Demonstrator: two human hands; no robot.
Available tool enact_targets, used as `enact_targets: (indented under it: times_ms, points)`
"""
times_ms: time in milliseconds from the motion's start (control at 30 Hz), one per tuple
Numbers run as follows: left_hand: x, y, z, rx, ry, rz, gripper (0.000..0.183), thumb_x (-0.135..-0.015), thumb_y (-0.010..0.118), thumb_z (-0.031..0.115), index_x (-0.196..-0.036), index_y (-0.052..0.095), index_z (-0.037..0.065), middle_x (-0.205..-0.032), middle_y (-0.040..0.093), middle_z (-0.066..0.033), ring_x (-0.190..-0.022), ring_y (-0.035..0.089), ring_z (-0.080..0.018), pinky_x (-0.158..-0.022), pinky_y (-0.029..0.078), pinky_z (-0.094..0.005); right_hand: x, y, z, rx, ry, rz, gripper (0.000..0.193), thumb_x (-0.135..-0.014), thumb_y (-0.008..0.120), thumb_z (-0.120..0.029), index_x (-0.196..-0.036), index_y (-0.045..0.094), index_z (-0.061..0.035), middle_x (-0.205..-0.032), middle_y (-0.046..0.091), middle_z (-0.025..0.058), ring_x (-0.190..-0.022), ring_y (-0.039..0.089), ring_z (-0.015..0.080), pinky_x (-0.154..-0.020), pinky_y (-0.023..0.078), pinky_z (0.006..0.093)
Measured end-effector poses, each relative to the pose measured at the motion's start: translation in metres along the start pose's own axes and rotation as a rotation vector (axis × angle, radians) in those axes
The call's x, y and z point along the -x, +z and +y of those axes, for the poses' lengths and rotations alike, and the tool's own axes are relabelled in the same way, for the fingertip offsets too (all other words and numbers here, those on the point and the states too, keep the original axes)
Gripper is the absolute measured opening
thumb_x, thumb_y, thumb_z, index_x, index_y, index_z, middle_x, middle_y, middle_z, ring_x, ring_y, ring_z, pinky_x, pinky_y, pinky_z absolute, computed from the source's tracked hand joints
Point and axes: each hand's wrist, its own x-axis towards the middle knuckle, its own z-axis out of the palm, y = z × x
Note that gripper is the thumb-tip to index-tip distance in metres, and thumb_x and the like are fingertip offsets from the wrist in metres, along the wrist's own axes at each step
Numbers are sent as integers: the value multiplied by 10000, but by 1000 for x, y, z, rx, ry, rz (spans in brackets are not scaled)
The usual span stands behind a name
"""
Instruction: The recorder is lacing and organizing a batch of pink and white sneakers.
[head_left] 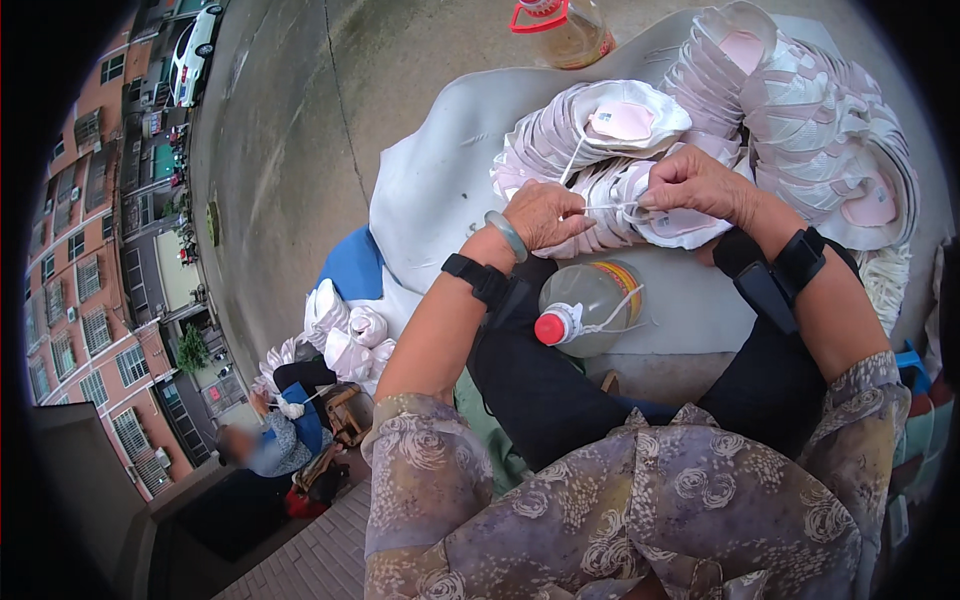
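Observation:
A white cord (603,207) is drawn out between my two hands. My left hand (545,216), with a pale bangle at its wrist, pinches one part of it. My right hand (700,187) closes thumb and fingers on the cord's other side, over a stack of white and pale pink shoe uppers (612,228). Just beyond lies another stack of nested shoe uppers (545,135), with a cord running from it towards my left hand. Larger stacks of shoe uppers (820,125) are heaped to the right. Whether the cord passes through an upper is hard to make out.
A clear bottle with a red cap (593,310) and string around it lies between my knees. Grey-white sheeting (440,190) spreads under the stacks. Another bottle with a red handle (566,35) stands beyond. At left, a seated person (285,440) handles white pieces beside a white pile (350,345).

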Motion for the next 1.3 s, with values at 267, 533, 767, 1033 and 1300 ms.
enact_targets:
  times_ms: [267, 533, 767, 1033, 1300]
  points:
    - [-21, -1, -63, -162, -233, -19, 246, -818, 461, 296, -761, 569, 83, -727, 566, -128, -701, 541, -311, -601, 415, -385, -3, -2, -6, 22, 24, 54, 266, -744, 642, -246, -595, 586, -32, -550, 489, -20, -527, 425, 49, -502, 363, 202]
    - [70, -70, -30, -505, -282, 312, 271, -813, 449, 331, -685, 563, 121, -621, 557, -112, -625, 540, -312, -545, 429, -406, -21, 11, -25, 257, -148, 144, 244, -757, 604, -212, -646, 482, -31, -604, 425, -41, -579, 370, 50, -527, 325, 198]
    - [183, -65, 55, -556, -312, 546, 270, -761, 522, 295, -566, 539, 108, -497, 513, -94, -486, 533, -276, -449, 408, -375, -35, 50, -81, 846, -382, 38, 206, -676, 593, -202, -681, 487, -25, -586, 448, 73, -564, 441, 162, -580, 359, 263]
    - [189, 23, 132, -238, -470, 798, 236, -738, 567, 234, -563, 495, 92, -481, 484, -103, -452, 494, -305, -454, 378, -393, -67, 73, -85, 1376, -576, -101, 112, -599, 486, -141, -660, 504, -49, -655, 507, 101, -648, 492, 268, -670, 352, 329]
    - [158, 62, 111, 60, -504, 720, 239, -705, 540, 227, -567, 567, 33, -562, 545, -181, -551, 554, -340, -517, 416, -406, -50, 128, -12, 1125, -208, -338, 338, -600, 523, -96, -934, 487, -56, -829, 536, 145, -857, 466, 336, -783, 378, 387]
